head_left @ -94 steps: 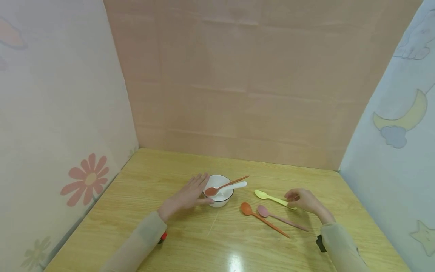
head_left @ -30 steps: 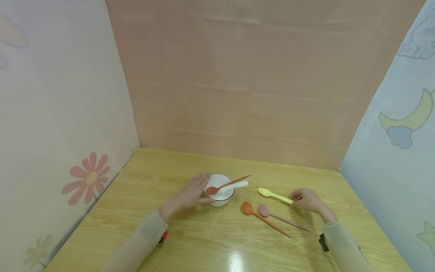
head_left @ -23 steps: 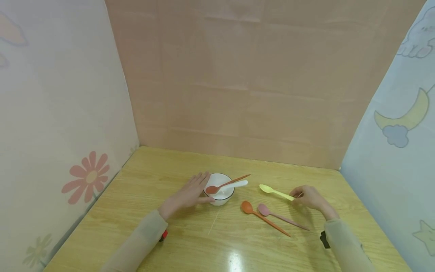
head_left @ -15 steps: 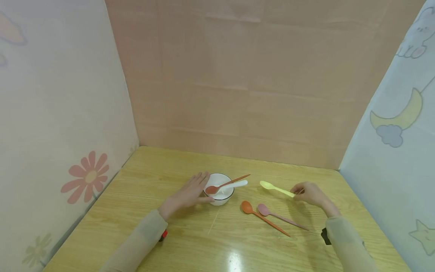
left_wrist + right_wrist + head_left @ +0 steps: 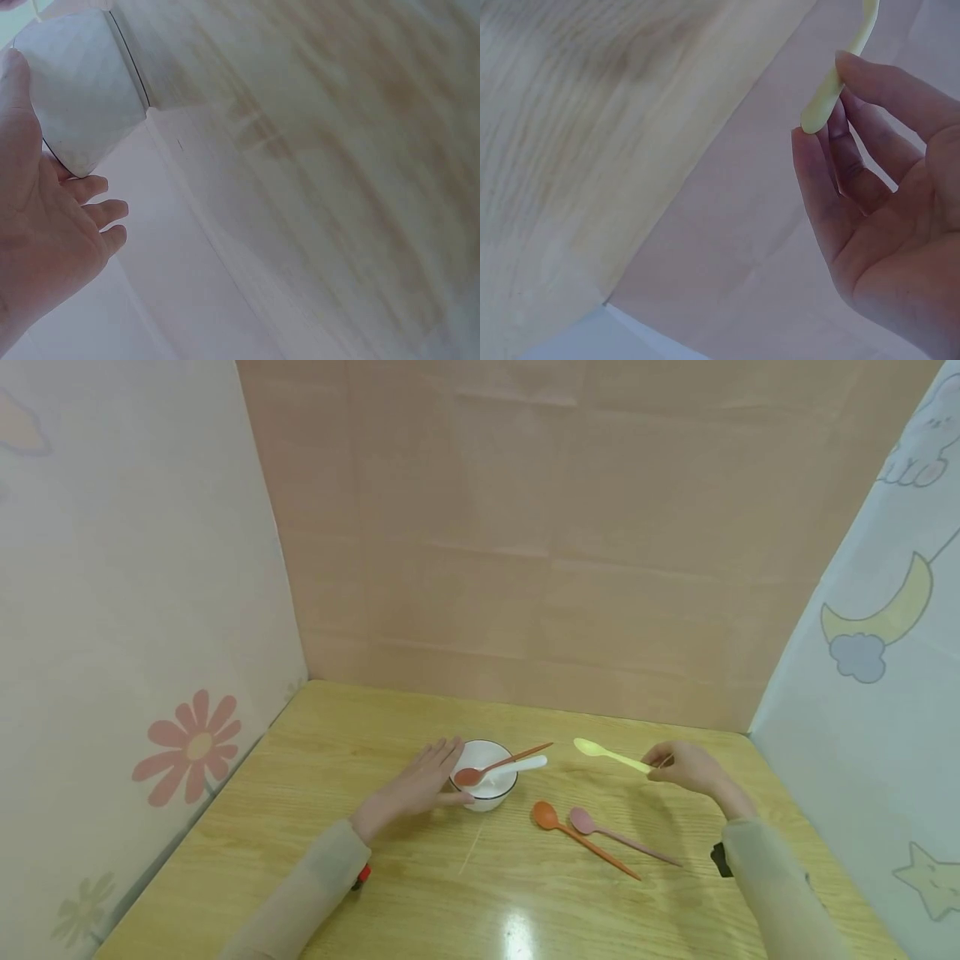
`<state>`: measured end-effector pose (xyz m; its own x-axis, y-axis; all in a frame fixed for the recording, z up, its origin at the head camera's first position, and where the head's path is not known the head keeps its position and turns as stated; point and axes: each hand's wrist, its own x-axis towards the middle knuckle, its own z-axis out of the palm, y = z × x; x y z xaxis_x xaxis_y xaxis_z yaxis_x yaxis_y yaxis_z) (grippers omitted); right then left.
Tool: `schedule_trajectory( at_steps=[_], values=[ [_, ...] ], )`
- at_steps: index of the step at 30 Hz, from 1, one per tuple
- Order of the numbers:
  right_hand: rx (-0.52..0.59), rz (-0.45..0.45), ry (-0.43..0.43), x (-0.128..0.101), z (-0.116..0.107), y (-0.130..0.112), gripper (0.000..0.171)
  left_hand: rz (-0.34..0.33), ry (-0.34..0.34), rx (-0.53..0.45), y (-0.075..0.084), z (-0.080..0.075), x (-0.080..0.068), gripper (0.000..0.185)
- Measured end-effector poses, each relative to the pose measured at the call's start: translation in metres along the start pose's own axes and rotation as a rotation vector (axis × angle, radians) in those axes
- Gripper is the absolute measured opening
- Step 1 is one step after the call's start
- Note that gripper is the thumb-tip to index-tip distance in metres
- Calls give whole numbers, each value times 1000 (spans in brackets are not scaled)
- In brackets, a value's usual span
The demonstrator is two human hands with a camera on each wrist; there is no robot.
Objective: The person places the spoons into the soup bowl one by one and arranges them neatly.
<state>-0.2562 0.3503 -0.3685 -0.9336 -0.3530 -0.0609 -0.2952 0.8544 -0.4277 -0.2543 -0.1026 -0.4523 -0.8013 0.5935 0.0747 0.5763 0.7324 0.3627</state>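
Note:
My left hand [image 5: 418, 783] steadies a white bowl [image 5: 486, 803] with a dark rim, thumb on the near side and fingers along the left. Its faceted outer wall [image 5: 82, 86] shows between thumb and fingers in the left wrist view. Resting in the bowl are a red-brown spoon [image 5: 471, 776] and a white spoon [image 5: 531, 763]. A yellow spoon [image 5: 615, 756] is held above the table by my right hand [image 5: 686, 767], its bowl end pointing left. In the right wrist view, thumb and fingertips pinch the end of the yellow handle [image 5: 823, 103].
An orange spoon [image 5: 546, 816] and a pink spoon [image 5: 582, 821] lie side by side on the wooden table [image 5: 420, 893], in front of the right hand. A brown backdrop [image 5: 487, 543] stands behind the table, with pale decorated panels on both sides.
The right hand has taken the yellow spoon by its handle end and lifted it off the table, raising it farther back. My left hand has stayed at the bowl.

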Motion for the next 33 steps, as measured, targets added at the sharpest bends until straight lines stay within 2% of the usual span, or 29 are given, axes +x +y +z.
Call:
schedule_trajectory(
  at_steps=[9,19,33],
  values=[
    [-5,-18,3,13,-11,-11,26,7,-4,14,-1,2,0,98],
    [-29,-58,34,30,-20,-31,21,10,-2,6,0,2,-1,99],
    [-78,-127,1,52,-23,-65,22,2,-8,14,0,3,0,98]
  ],
)
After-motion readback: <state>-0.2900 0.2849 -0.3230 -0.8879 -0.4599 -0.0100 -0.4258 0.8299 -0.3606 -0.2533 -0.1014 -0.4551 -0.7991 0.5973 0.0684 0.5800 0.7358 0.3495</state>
